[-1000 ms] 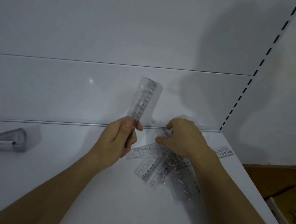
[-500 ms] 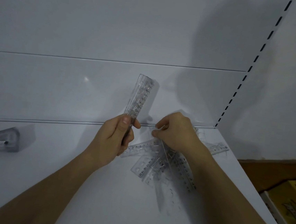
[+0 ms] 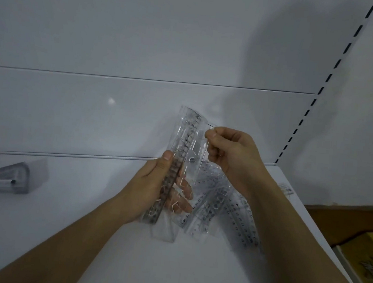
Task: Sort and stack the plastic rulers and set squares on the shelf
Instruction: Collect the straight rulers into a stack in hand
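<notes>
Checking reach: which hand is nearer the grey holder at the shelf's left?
Left. The left hand is right of the grey holder; the right hand lies farther right.

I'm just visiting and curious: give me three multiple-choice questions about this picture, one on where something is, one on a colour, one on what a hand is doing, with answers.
1. Where does the loose pile of rulers lie?
A. on the white shelf, under the right forearm
B. on the floor
C. in a cardboard box

2. What colour are the rulers?
A. red
B. clear, see-through
C. black

3. What is the right hand doing?
A. resting flat on the shelf
B. hanging idle at the side
C. pinching a clear plastic piece beside the stack in the left hand

Answers:
1. A, the pile sits on the shelf surface near its right end.
2. B, the left hand's fingers show through the held stack of rulers.
3. C, thumb and forefinger close on the clear plastic piece's top edge.
</notes>
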The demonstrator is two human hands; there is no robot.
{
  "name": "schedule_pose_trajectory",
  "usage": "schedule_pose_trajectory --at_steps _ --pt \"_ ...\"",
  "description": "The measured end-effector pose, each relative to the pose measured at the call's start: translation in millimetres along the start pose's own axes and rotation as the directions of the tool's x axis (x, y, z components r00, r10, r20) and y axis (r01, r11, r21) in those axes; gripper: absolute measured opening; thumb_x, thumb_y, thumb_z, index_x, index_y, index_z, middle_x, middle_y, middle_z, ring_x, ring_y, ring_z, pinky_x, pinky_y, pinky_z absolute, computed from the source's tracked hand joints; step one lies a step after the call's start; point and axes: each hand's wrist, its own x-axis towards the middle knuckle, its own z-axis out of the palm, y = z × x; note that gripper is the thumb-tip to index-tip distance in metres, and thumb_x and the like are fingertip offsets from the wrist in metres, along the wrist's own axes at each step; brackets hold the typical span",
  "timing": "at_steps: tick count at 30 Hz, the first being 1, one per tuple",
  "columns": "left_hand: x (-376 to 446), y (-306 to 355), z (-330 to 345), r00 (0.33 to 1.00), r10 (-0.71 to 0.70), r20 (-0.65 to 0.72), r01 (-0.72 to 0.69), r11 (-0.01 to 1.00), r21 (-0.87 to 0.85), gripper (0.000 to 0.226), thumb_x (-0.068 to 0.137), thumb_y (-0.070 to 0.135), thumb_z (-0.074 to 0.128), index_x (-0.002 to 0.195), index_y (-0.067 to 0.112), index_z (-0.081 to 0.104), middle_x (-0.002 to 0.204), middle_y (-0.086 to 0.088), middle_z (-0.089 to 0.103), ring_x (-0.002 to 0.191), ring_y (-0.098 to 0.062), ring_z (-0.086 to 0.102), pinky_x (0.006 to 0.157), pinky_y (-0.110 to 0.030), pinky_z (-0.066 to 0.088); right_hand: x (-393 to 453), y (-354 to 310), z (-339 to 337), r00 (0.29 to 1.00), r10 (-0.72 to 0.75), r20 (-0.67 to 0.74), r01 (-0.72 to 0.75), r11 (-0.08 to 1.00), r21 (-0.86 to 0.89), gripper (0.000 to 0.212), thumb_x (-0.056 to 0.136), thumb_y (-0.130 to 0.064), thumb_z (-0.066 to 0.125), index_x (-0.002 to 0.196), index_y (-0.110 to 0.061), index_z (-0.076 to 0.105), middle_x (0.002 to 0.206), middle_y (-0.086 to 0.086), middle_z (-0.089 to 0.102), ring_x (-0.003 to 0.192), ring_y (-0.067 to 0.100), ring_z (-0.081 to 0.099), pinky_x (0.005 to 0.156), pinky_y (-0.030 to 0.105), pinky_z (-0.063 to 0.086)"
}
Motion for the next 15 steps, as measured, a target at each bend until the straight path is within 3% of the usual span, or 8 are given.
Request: schedule_pose_trajectory --at_steps 1,3,6,9,11,12,14,15 --pt "0 1 0 0.999 -0.007 0.036 0.007 1.0 -0.008 0.059 0.101 0.049 0.027 0.097 -0.002 0.057 0.078 -0.021 0.073 0.06 -0.035 0.07 0.052 -0.033 0.056 0 2 1 0.999 -0.041 -0.025 0.041 0.999 -0.013 0.017 0.096 -0.007 0.062 0.081 -0.002 0.068 0.066 0.007 0.054 0.063 0.019 0.045 0.063 0.031 0.044" --pt "-1 2 -2 0.998 -0.012 0.064 0.013 1.0 -0.014 0.06 0.098 0.054 0.027 0.1 0.001 0.056 0.082 -0.025 0.071 0.056 -0.038 0.066 0.052 -0.033 0.053 0 4 4 0.993 -0.094 -0.071 0.092 0.995 -0.027 0.015 0.098 -0.009 0.061 0.084 -0.003 0.066 0.064 0.007 0.057 0.06 0.02 0.049 0.061 0.032 0.047" --pt "1 0 -2 1.0 0.014 0.024 -0.014 0.999 -0.031 0.06 0.095 0.056 0.032 0.098 0.005 0.064 0.065 -0.015 0.059 0.041 -0.023 0.047 0.044 -0.026 0.041 -1 4 7 0.981 -0.169 -0.098 0.151 0.974 -0.168 0.008 0.097 -0.01 0.064 0.095 -0.002 0.065 0.067 0.008 0.066 0.057 0.021 0.06 0.059 0.032 0.053" --pt "3 0 -6 0.998 0.054 -0.019 -0.055 0.995 -0.079 0.06 0.091 0.06 0.037 0.098 0.008 0.067 0.06 -0.007 0.045 0.04 -0.015 0.031 0.043 -0.022 0.03 1 2 0 0.976 -0.212 -0.049 0.179 0.911 -0.371 0.013 0.097 -0.015 0.065 0.109 -0.011 0.064 0.081 0.003 0.075 0.068 0.02 0.071 0.066 0.033 0.059" --pt "5 3 -9 0.994 0.079 -0.074 -0.087 0.99 -0.113 0.062 0.089 0.061 0.038 0.097 0.007 0.064 0.059 -0.005 0.043 0.039 -0.014 0.029 0.042 -0.021 0.029 3 4 -11 0.967 -0.214 0.141 0.25 0.662 -0.706 0.014 0.094 -0.026 0.067 0.107 -0.022 0.07 0.09 -0.006 0.074 0.08 0.012 0.067 0.073 0.03 0.053" --pt "5 4 -11 0.99 0.095 -0.105 -0.109 0.986 -0.127 0.061 0.089 0.061 0.037 0.095 0.007 0.063 0.058 -0.004 0.042 0.038 -0.014 0.029 0.042 -0.021 0.029 2 6 -13 0.957 -0.127 0.261 0.289 0.502 -0.815 0.016 0.092 -0.031 0.068 0.106 -0.025 0.072 0.097 -0.01 0.072 0.087 0.009 0.062 0.078 0.028 0.048" --pt "6 5 -13 0.98 0.123 -0.154 -0.145 0.978 -0.146 0.058 0.091 0.059 0.035 0.089 0.008 0.061 0.057 -0.004 0.043 0.036 -0.014 0.03 0.041 -0.02 0.03 0 13 -11 0.925 0.093 0.369 0.337 0.248 -0.908 0.025 0.087 -0.042 0.07 0.108 -0.03 0.074 0.107 -0.011 0.066 0.102 0.011 0.052 0.09 0.034 0.043" --pt "7 6 -15 0.976 0.131 -0.172 -0.157 0.977 -0.147 0.057 0.092 0.059 0.034 0.087 0.009 0.061 0.056 -0.004 0.044 0.035 -0.015 0.031 0.04 -0.02 0.03 -1 17 -7 0.915 0.154 0.373 0.345 0.182 -0.921 0.027 0.084 -0.046 0.071 0.107 -0.032 0.074 0.108 -0.011 0.063 0.107 0.013 0.048 0.095 0.039 0.042"
